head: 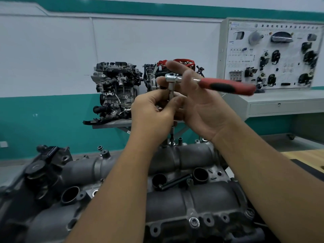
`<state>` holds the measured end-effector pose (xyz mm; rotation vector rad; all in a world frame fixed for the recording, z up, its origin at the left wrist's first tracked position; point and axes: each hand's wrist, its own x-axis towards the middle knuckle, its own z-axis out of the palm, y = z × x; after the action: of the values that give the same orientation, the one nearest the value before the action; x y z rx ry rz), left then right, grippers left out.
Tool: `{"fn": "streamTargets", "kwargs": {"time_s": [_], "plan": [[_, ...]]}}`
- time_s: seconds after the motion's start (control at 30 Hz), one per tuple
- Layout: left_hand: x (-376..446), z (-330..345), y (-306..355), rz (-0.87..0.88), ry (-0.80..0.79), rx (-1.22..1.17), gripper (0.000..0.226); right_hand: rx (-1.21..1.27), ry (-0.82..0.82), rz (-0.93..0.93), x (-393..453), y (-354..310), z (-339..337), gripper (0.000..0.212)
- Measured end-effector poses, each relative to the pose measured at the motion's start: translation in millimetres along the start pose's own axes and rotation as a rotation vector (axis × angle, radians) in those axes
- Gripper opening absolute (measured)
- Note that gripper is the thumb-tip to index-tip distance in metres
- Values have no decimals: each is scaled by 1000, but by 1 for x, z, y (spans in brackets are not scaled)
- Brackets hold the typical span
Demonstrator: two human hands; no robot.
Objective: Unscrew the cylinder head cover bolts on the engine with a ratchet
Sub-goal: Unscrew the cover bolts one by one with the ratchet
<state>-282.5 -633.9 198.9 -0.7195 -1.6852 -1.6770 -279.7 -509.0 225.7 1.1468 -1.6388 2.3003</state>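
Closest to my lens, the cylinder head cover (192, 195) fills the lower frame, grey cast metal sitting below both hands. Several of its bolt holes along the near edge look empty, so I judge part of the unscrewing is done; one loose dark bolt (172, 182) lies on the cover beneath my right wrist. Above it my right hand (198, 106) is raised, fingers mostly straight, steadying the head of the red-handled ratchet (226, 85), whose handle juts off to that hand's right. My left hand (154, 109), just beside it, curls its fingers around the extension bar (171, 92), which drops towards a bolt (172, 143) at the far edge. Whether that one is loose I cannot tell.
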Motion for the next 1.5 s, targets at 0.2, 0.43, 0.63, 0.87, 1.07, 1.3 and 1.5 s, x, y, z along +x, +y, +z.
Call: {"fn": "streamTargets", "kwargs": {"time_s": [0.2,0.43,0.63,0.87,1.07,1.3,1.5], "plan": [[0,1,0,5,-33,6,7,21,48,47,0,-2,-6,30],[1,-1,0,-8,-27,10,6,20,62,71,1,-1,-2,40],[-1,0,-1,-11,-1,3,8,-36,-10,7,0,-1,-1,45],[0,1,-3,5,21,31,13,-28,1,-7,-3,0,0,38],[1,3,-4,1,26,35,11,30,75,69,-1,2,7,51],[1,2,-6,5,57,11,14,80,19,59,-2,1,13,39],[0,1,-6,45,70,41,12,110,-32,12,-3,2,7,34]]}}
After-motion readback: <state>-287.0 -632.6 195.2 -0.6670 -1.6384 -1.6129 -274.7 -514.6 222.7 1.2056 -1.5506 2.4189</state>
